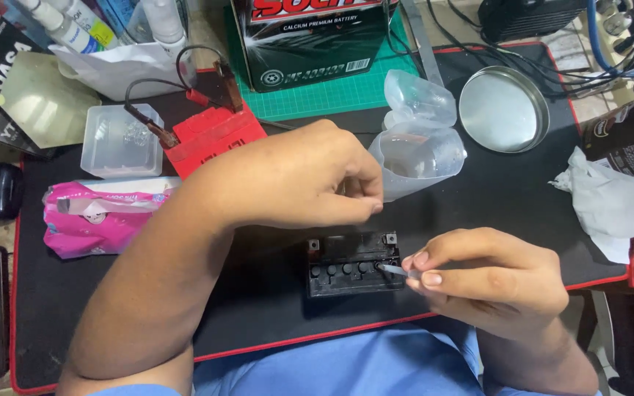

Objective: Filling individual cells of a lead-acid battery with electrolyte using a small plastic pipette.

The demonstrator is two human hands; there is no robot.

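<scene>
Small black battery sits mid-table on the mat. Right hand, grip pinched on a thin clear tube, feeds its tip into a cell hole; left hand hovers above, fingertips pressed together, clear bag just beyond.
</scene>
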